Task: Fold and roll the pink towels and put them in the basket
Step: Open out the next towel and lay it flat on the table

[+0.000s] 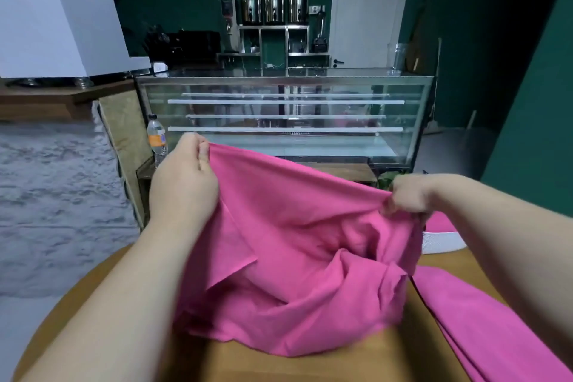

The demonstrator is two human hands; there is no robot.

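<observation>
A pink towel point(297, 251) hangs unfolded and crumpled between my hands, its lower part resting on the round wooden table point(279, 366). My left hand point(186, 183) pinches its upper left edge, raised above the table. My right hand point(409, 195) grips the upper right edge, a little lower. A second pink towel point(496, 326) lies flat on the table at the right, under my right forearm. A white basket point(440, 240) shows partly behind my right wrist, with pink cloth point(441, 223) inside it.
Beyond the table stands a glass display case point(285, 115). A plastic bottle point(157, 139) sits at its left end. A white machine point(55, 15) rests on a wooden counter at the far left. Grey floor lies left of the table.
</observation>
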